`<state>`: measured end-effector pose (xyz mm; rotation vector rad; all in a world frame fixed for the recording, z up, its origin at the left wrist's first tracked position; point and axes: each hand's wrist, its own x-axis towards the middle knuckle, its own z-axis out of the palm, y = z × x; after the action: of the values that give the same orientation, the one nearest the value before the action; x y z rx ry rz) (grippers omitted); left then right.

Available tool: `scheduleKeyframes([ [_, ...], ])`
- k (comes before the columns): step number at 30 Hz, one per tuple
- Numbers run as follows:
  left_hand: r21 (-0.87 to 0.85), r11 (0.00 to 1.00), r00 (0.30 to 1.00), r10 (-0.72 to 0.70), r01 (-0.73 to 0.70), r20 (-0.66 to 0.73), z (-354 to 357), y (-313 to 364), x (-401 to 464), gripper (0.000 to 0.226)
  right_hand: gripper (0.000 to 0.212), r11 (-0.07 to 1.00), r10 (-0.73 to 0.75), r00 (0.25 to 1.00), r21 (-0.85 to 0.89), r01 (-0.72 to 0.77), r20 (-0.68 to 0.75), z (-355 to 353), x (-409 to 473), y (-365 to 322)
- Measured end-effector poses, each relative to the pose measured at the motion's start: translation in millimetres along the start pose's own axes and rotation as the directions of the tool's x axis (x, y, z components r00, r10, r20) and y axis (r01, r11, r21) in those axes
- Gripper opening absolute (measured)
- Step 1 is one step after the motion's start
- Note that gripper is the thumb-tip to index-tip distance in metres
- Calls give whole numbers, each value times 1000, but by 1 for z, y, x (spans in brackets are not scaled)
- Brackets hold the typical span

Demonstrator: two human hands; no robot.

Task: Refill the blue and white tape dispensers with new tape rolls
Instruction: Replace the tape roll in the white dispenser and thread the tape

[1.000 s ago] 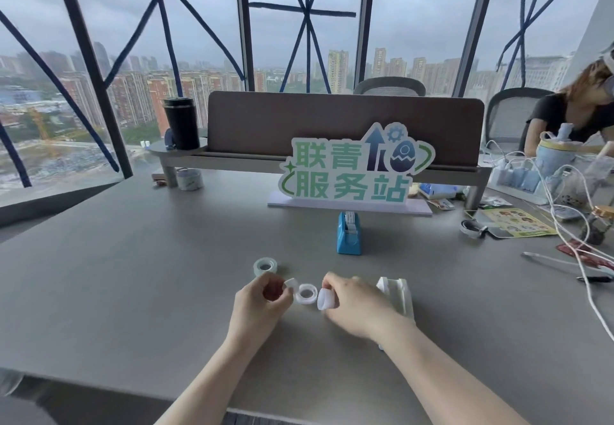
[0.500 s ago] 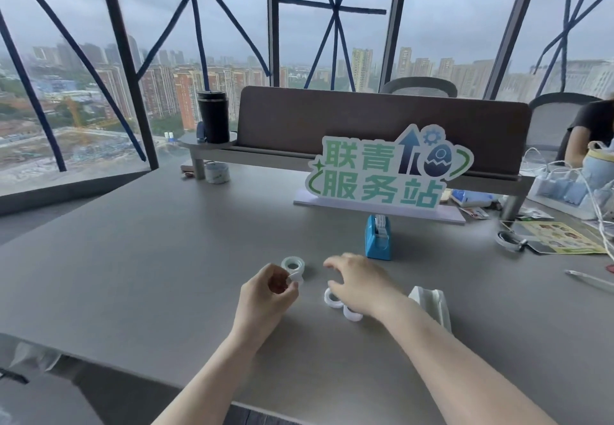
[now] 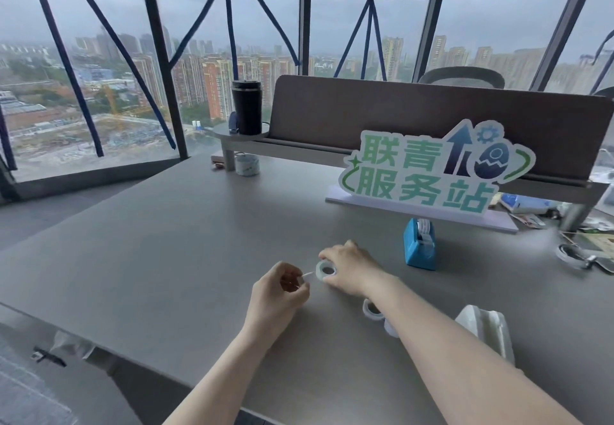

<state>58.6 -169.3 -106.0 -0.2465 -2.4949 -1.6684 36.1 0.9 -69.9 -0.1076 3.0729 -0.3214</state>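
Note:
My right hand (image 3: 350,266) grips a clear tape roll (image 3: 325,270) on the grey desk (image 3: 166,258). My left hand (image 3: 280,295) is closed, pinching a small white piece (image 3: 307,274) just left of that roll. A second tape roll (image 3: 372,309) lies on the desk under my right forearm, with a small white part (image 3: 389,327) beside it. The blue tape dispenser (image 3: 419,245) stands upright behind my right hand, with tape in it. The white tape dispenser (image 3: 486,328) lies on the desk to the right of my forearm.
A green-lettered sign (image 3: 428,172) stands on a white base behind the blue dispenser. A black tumbler (image 3: 246,107) sits on a raised shelf, a wide tape roll (image 3: 247,164) below it. Clutter and cables (image 3: 578,255) lie at the right. The desk's near edge runs diagonally at lower left.
My right hand let go of the white part, reached forward-left and took hold of the far tape roll. The left hand stayed closed on its small piece. The camera turned left.

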Motion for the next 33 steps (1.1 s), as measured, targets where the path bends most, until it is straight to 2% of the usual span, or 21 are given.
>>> scheduleKeyframes([
  [2,-21,1000,1000,-8,8,12,-1,0,1,9,48,999,-9,1000,46,9,-6,1,-3,2],
  [5,-72,997,1000,-4,6,28,1,5,-1,10,53,965,33,995,261,-8,-92,-7,-22,11],
  [8,-191,981,996,-8,25,87,9,20,-6,10,46,868,102,976,497,6,-191,-21,-56,25],
  [13,-326,945,965,118,-36,236,40,61,-20,17,34,681,186,947,729,68,-262,-45,-121,51],
  [20,-440,896,891,245,-57,382,85,114,-54,15,38,569,236,931,816,99,-277,-60,-185,93],
  [24,-419,904,872,272,-86,408,100,129,-68,14,43,525,257,922,843,120,-291,-62,-207,110],
  [29,-385,914,860,296,-128,416,113,135,-71,19,32,478,259,916,865,154,-306,-61,-221,120],
  [33,-381,916,846,300,-126,441,117,138,-72,14,35,478,259,912,863,165,-318,-60,-226,125],
])
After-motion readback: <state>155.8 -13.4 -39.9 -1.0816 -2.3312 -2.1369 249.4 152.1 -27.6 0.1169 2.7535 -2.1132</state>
